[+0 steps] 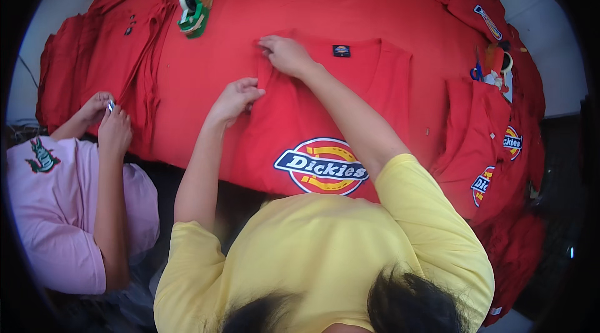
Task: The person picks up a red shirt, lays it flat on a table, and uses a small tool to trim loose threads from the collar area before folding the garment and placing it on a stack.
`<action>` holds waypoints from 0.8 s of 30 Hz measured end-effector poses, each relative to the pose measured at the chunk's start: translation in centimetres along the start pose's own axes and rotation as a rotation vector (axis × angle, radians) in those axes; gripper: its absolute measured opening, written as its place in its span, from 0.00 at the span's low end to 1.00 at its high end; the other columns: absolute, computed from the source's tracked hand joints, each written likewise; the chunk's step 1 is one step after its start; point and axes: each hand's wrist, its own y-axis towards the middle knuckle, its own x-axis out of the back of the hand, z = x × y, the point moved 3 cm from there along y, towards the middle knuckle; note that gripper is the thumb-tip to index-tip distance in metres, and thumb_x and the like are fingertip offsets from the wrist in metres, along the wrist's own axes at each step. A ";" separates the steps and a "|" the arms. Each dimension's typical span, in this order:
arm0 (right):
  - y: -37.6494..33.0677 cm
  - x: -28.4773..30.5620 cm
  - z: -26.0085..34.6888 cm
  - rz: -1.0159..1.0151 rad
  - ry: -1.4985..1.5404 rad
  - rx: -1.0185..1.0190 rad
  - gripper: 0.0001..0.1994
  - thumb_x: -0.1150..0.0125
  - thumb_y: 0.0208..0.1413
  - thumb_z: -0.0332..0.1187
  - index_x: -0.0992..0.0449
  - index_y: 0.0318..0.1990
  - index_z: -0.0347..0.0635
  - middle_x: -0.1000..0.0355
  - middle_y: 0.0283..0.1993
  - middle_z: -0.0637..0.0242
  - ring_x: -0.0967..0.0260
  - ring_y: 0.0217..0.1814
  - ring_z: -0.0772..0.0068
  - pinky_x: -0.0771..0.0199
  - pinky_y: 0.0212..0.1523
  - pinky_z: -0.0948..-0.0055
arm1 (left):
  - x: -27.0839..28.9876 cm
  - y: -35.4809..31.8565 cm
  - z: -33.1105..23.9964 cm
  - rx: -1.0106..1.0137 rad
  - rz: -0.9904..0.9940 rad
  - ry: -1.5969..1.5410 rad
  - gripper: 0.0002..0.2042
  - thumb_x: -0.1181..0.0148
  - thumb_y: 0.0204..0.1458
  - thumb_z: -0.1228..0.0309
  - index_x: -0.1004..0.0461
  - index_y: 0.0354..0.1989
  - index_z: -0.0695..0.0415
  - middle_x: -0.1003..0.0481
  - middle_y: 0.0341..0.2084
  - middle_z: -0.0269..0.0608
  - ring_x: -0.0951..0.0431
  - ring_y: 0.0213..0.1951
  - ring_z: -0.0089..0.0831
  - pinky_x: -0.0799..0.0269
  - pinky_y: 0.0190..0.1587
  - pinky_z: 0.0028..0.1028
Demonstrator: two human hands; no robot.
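Note:
A red V-neck shirt (pixel 350 92) with a printed emblem on its front and a dark neck label lies spread before me. My left hand (pixel 235 100) pinches the left side edge of this shirt between thumb and fingers. Reaching across, my right hand (pixel 286 55) is closed on the upper left shoulder corner of the same shirt, with its fingertips bent at the fabric. Part of the shirt is hidden beneath my right forearm, and its lower end runs against my yellow top.
On the left, a co-worker's hands (pixel 112 115) hold a small shiny metal tool by red garments (pixel 94 51). A green tape dispenser (pixel 195 14) with pens stands at the far left. At right lie folded red shirts (pixel 472 126), blue scissors (pixel 477 71) and a tape roll (pixel 507 62).

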 end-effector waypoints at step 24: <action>-1.6 3.1 -2.3 0.016 0.608 -0.354 0.17 0.47 0.57 0.33 0.29 0.54 0.42 0.27 0.49 0.62 0.26 0.43 0.72 0.26 0.42 0.71 | 1.8 -18.4 5.6 -0.276 -0.129 0.597 0.08 0.41 0.49 0.77 0.30 0.36 0.66 0.29 0.31 0.44 0.27 0.31 0.33 0.32 0.34 0.28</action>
